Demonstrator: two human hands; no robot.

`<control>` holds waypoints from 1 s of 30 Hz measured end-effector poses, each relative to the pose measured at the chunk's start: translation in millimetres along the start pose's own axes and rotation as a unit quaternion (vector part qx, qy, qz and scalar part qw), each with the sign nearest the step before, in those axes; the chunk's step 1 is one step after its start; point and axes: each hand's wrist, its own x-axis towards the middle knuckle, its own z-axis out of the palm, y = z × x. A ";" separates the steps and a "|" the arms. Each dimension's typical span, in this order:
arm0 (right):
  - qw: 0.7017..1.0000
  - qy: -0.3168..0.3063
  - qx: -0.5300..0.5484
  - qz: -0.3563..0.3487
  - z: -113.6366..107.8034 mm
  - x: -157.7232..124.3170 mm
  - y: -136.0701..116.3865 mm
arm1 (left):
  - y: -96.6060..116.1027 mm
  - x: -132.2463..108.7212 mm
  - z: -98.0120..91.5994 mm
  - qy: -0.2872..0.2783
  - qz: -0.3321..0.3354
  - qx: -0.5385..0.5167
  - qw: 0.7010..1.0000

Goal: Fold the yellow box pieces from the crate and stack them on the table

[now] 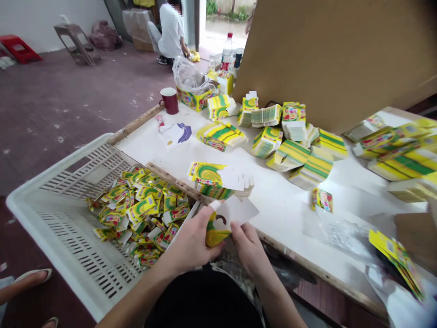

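Observation:
Over the table's front edge, my left hand [197,239] is closed around a partly folded yellow-and-green cardboard box [217,237]. Its white inner side and flaps stick up toward the right. My right hand [248,248] pinches the same box at its right side, thumb on the card. Just beyond my hands lies a stack of flat printed box blanks [210,175], the top one showing white flaps. To the left, a white plastic crate [78,255] holds a heap of small folded yellow boxes [143,209].
Bundles of blanks [290,155] cover the table's back. A maroon mug [169,101], an open carton with a plastic bag [196,98] and a bottle [227,52] stand farther off. A small box [322,200] lies right. A person [172,29] squats near the doorway; another's foot [34,275] shows left.

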 end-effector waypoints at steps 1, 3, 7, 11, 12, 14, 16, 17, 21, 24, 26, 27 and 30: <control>0.997 -0.034 0.054 0.050 3.2 1.5 -0.6 | -0.3 -1.7 3.5 -0.010 0.029 -0.002 1.000; 0.984 -0.077 0.117 0.110 8.9 4.8 -3.4 | -0.5 -3.9 7.1 -0.017 0.057 -0.001 0.998; 0.990 -0.107 0.077 0.052 12.3 7.5 -2.5 | -1.7 -1.8 3.4 -0.041 -0.011 -0.027 0.999; 0.981 -0.100 -0.125 -0.111 8.6 5.7 9.2 | -5.8 6.3 3.4 -0.058 -0.032 -0.038 0.997; 0.970 -0.100 -0.169 -0.141 7.5 5.3 12.1 | -6.6 7.8 4.7 -0.045 -0.017 -0.026 0.998; 0.956 -0.081 -0.215 -0.180 5.0 5.4 16.8 | -7.1 9.0 6.4 -0.003 -0.010 -0.005 1.000; 0.952 -0.065 -0.231 -0.190 1.0 6.8 19.4 | -5.9 7.5 4.1 0.024 -0.049 0.012 0.998; 0.949 -0.071 -0.241 -0.189 -1.7 8.0 19.8 | -5.2 6.0 1.1 0.022 -0.070 0.022 0.997; 0.930 -0.174 -0.277 -0.166 -15.8 15.8 12.2 | -4.3 0.6 -16.1 -0.036 -0.098 0.066 0.992; 0.923 -0.244 -0.264 -0.136 -23.6 22.2 -2.6 | -3.8 1.9 -24.1 -0.069 -0.091 0.053 0.992; 0.923 -0.257 -0.263 -0.114 -22.6 23.5 -11.3 | -1.0 5.1 -24.0 -0.083 -0.078 0.053 0.992; 0.927 -0.241 -0.267 -0.106 -19.6 22.9 -13.7 | 0.9 6.7 -22.7 -0.082 -0.071 0.062 0.992; 0.942 -0.149 -0.283 -0.107 -4.9 18.6 -12.9 | 3.6 6.5 -20.4 -0.052 -0.073 0.080 0.993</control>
